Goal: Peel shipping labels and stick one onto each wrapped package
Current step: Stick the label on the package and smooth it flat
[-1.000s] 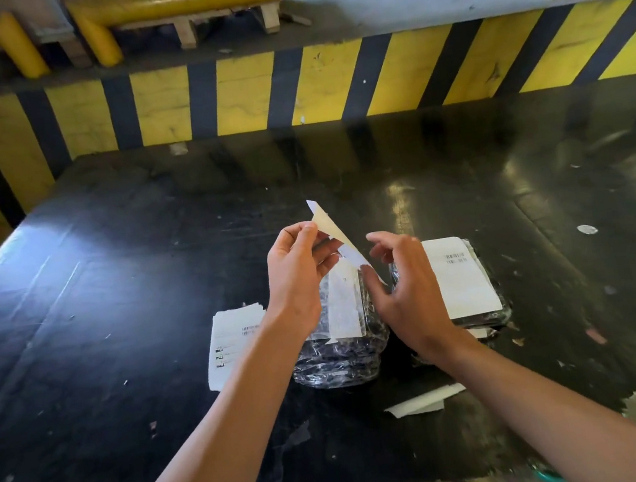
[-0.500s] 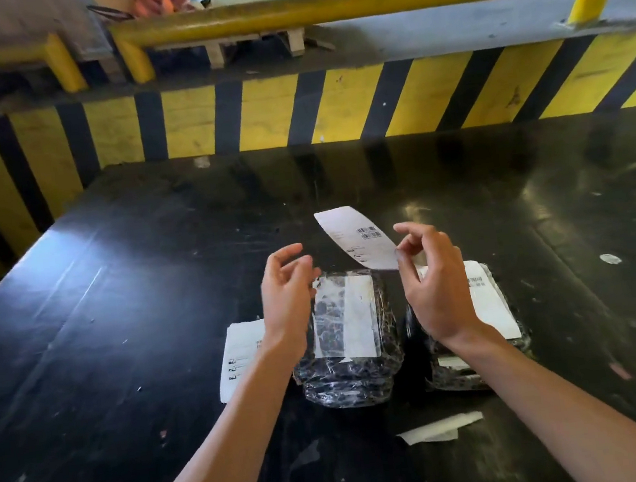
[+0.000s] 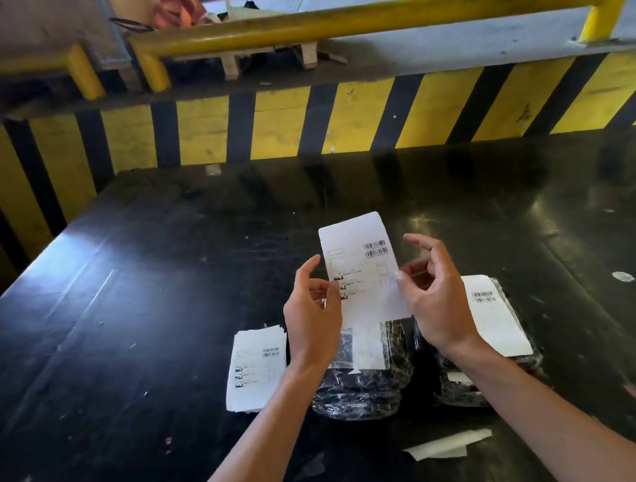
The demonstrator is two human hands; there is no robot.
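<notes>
While my right hand (image 3: 437,298) and, apparently, my left hand (image 3: 312,321) pinch the peeled shipping label (image 3: 362,271) upright by its side edges, the unlabelled wrapped package (image 3: 361,379) lies directly beneath on the bench (image 3: 121,345).

A white paper label stack (image 3: 255,368) is laid left of two plastic-wrapped dark packages (image 3: 367,391) (image 3: 485,380); a torn white backing strip (image 3: 445,444) lies before them.

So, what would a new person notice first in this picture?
First, the white shipping label held up at the centre between the left hand and the right hand. Below lie two wrapped packages; the right package is already labelled. Behind runs a yellow-black striped barrier.
</notes>
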